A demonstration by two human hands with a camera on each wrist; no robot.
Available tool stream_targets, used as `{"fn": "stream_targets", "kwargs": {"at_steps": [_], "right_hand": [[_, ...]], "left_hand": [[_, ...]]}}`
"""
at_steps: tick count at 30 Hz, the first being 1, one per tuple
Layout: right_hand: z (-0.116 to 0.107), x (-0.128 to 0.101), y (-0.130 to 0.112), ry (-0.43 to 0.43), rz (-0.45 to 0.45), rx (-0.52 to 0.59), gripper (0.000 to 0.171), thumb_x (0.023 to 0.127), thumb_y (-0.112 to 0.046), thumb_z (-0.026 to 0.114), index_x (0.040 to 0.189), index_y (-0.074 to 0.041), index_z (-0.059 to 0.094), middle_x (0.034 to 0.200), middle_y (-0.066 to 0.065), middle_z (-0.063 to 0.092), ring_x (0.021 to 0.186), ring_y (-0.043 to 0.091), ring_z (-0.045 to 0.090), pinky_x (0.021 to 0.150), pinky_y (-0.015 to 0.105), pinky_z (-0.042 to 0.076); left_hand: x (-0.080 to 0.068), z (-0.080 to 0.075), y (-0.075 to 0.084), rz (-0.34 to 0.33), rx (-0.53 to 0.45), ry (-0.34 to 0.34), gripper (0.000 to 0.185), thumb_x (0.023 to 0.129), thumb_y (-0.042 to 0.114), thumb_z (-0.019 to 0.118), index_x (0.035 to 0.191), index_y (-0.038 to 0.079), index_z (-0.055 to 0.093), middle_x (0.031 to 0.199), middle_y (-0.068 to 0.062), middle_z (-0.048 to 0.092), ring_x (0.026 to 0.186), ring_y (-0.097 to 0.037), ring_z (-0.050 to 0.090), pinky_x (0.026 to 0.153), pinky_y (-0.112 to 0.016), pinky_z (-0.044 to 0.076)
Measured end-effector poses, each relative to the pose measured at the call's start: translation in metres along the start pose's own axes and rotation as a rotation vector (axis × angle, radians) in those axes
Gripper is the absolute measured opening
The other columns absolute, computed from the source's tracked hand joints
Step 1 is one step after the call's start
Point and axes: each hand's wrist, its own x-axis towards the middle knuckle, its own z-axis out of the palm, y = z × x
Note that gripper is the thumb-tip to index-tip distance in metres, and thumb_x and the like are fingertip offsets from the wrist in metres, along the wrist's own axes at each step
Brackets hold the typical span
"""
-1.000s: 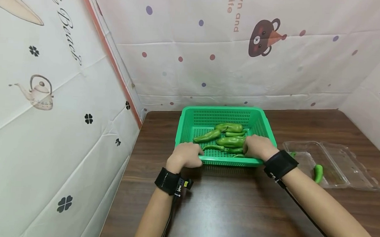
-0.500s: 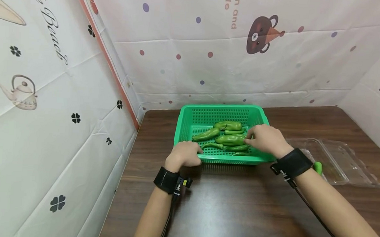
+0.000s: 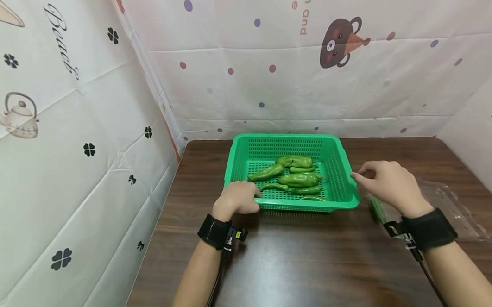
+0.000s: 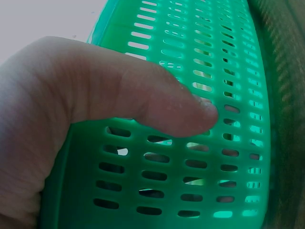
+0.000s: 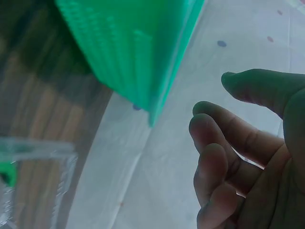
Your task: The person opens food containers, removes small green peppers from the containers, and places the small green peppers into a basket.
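A green plastic basket [image 3: 302,203] with slotted walls stands on the table, holding several green peppers [image 3: 299,179] of different sizes. My left hand [image 3: 237,197] grips its near rim at the left corner. In the left wrist view the thumb [image 4: 162,105] lies against the slotted outer wall. Just right of the basket is my right hand [image 3: 390,184], raised above the table. Its thumb and loosely bent fingers [image 5: 214,162] are apart, with nothing between them. Below it, partly hidden, a clear plastic clamshell box [image 3: 456,213] lies spread out, with a green pepper [image 3: 376,209] visible at its left part.
The brown wooden table [image 3: 290,258] extends in front of and around the basket. Printed white sheeting [image 3: 216,91] rises behind the table and along both sides. A cable runs from each black wrist strap along the forearm.
My right hand has left the peppers inside the basket and moved right, over the basket's right side toward the clear box. The left hand has stayed on the rim.
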Motion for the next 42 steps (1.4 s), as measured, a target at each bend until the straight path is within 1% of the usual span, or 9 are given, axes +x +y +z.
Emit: {"fn": "stream_targets", "kwargs": {"at_steps": [6,13,17,20,23,27,29,36,42], "right_hand": [[0.0,-0.02,0.028,-0.002,0.066,0.006,0.041,0.1,-0.041,0.062,0.105,-0.003,0.075,0.083,0.008,0.073,0.058,0.016,0.056,0.047,0.034,0.042],[0.012,-0.037,0.064,-0.141,0.163,-0.013,0.054,0.101,-0.047,0.057,0.114,0.003,0.071,0.095,0.02,0.073,0.062,0.017,0.06,0.049,0.035,0.045],[0.023,-0.046,0.077,-0.185,0.183,-0.001,0.056,0.101,-0.048,0.057,0.116,0.004,0.07,0.096,0.019,0.074,0.063,0.017,0.06,0.051,0.035,0.045],[0.03,-0.049,0.082,-0.192,0.191,0.013,0.058,0.101,-0.05,0.057,0.117,0.004,0.07,0.093,0.016,0.074,0.063,0.016,0.06,0.051,0.035,0.044],[0.035,-0.051,0.084,-0.189,0.199,0.021,0.059,0.1,-0.051,0.058,0.115,0.004,0.071,0.092,0.016,0.074,0.063,0.016,0.06,0.051,0.035,0.045],[0.042,-0.053,0.087,-0.201,0.209,0.033,0.056,0.098,-0.05,0.061,0.111,0.003,0.072,0.092,0.016,0.074,0.066,0.018,0.062,0.053,0.037,0.047],[0.045,-0.053,0.089,-0.215,0.209,0.04,0.053,0.097,-0.049,0.063,0.11,0.002,0.073,0.091,0.013,0.074,0.067,0.018,0.062,0.055,0.039,0.048],[0.053,-0.052,0.091,-0.216,0.198,0.041,0.051,0.095,-0.049,0.064,0.108,0.0,0.074,0.091,0.01,0.074,0.069,0.017,0.062,0.058,0.042,0.049],[0.058,-0.049,0.088,-0.206,0.187,0.043,0.05,0.095,-0.046,0.065,0.11,0.001,0.074,0.093,0.014,0.074,0.072,0.022,0.065,0.06,0.045,0.051]], "left_hand": [[-0.001,-0.002,0.001,0.003,-0.001,0.008,0.051,0.083,0.013,0.06,0.131,0.024,0.072,0.117,0.0,0.076,0.057,-0.011,0.011,0.052,-0.028,0.015],[-0.001,-0.001,0.001,0.003,-0.003,-0.002,0.05,0.085,0.013,0.06,0.132,0.024,0.071,0.117,-0.001,0.076,0.057,-0.012,0.012,0.053,-0.029,0.016],[-0.001,0.0,0.0,0.004,0.002,0.003,0.049,0.085,0.014,0.061,0.132,0.024,0.071,0.119,0.0,0.075,0.058,-0.012,0.011,0.053,-0.03,0.016],[-0.001,0.001,0.0,-0.002,0.005,0.002,0.05,0.085,0.013,0.06,0.132,0.024,0.071,0.111,-0.003,0.076,0.058,-0.012,0.011,0.054,-0.03,0.016],[-0.001,0.003,0.0,-0.003,0.012,0.004,0.051,0.085,0.013,0.059,0.133,0.024,0.071,0.11,-0.003,0.077,0.058,-0.012,0.011,0.054,-0.03,0.016],[0.0,0.004,0.0,0.001,0.012,0.012,0.051,0.084,0.012,0.058,0.132,0.024,0.071,0.124,-0.001,0.074,0.059,-0.012,0.011,0.054,-0.03,0.015],[0.0,0.005,0.0,0.002,0.011,0.013,0.052,0.084,0.012,0.058,0.132,0.024,0.071,0.126,0.0,0.073,0.059,-0.012,0.011,0.054,-0.03,0.015],[-0.002,0.004,0.001,-0.001,0.019,0.014,0.052,0.083,0.011,0.059,0.132,0.024,0.072,0.094,-0.002,0.076,0.059,-0.012,0.012,0.055,-0.03,0.015],[-0.001,0.006,0.0,-0.005,0.021,0.02,0.052,0.083,0.011,0.058,0.132,0.024,0.071,0.121,-0.002,0.075,0.059,-0.013,0.011,0.054,-0.03,0.015]]}}
